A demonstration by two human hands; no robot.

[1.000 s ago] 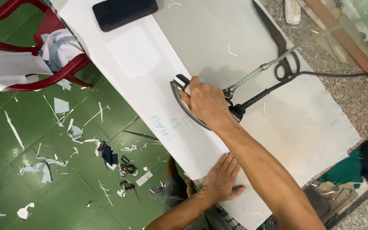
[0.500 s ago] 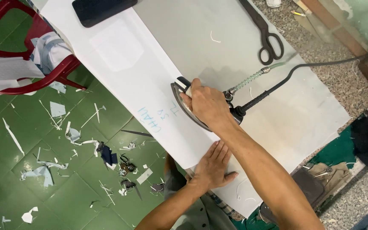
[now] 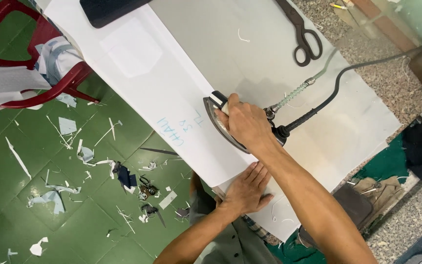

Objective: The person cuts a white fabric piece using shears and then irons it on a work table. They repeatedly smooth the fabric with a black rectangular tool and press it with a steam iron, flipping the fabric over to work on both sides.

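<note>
My right hand [image 3: 246, 124] grips the handle of a steam iron [image 3: 219, 119], which rests flat on a long white strip of fabric [image 3: 142, 83] marked with blue handwriting. A black cable [image 3: 338, 83] and a braided hose [image 3: 296, 92] run from the back of the iron toward the upper right. My left hand [image 3: 246, 189] lies flat, fingers spread, on the near end of the white strip close to the table edge. Under the strip is a pale grey cloth [image 3: 269, 54] that covers the table.
Black scissors [image 3: 301, 34] lie on the grey cloth at the top. A dark flat pad [image 3: 108, 9] sits at the strip's far end. A red plastic chair [image 3: 40, 73] with cloth pieces stands at the left. Fabric scraps litter the green tiled floor [image 3: 50, 186].
The iron and my right hand have slid slightly right and toward me along the strip. My left hand stays pressed on the near end. The view has shifted a little.
</note>
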